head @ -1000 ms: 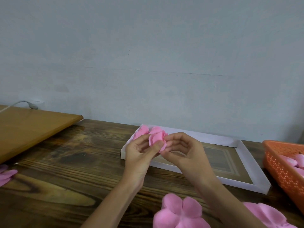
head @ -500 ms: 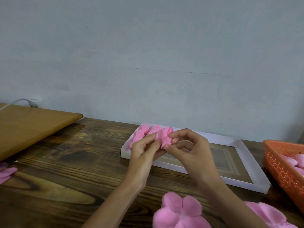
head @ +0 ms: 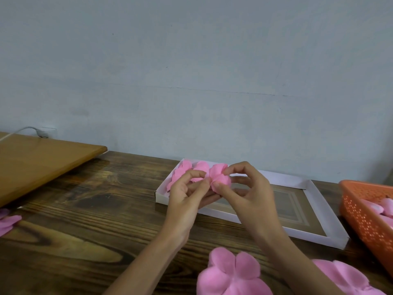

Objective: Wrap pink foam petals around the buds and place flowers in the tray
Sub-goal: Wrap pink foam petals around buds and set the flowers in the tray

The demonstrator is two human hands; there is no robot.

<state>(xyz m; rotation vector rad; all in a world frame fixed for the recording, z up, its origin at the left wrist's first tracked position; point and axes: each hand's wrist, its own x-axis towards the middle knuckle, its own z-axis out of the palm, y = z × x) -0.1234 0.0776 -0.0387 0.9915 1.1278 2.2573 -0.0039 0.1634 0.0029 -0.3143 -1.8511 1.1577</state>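
Observation:
Both my hands hold a pink foam flower [head: 220,176] just above the near left corner of the white tray [head: 319,213]. My right hand [head: 248,194] pinches its petals between thumb and forefinger. My left hand [head: 187,194] has its fingers curled against the flower's left side and underside. Finished pink flowers [head: 184,172] lie in the tray's far left corner, partly hidden behind my left hand. Flat pink petal pieces [head: 231,273] lie on the dark wooden table [head: 85,231] at the near edge.
An orange perforated basket [head: 365,209] holding pink foam pieces stands at the right. More pink petals [head: 8,222] lie at the left edge. A light wooden board [head: 38,165] with a white cable sits at the back left. A grey wall is behind.
The flower has shifted slightly right and up in my hands. My right fingers have opened wider around it, and my left fingers have slid along its left side.

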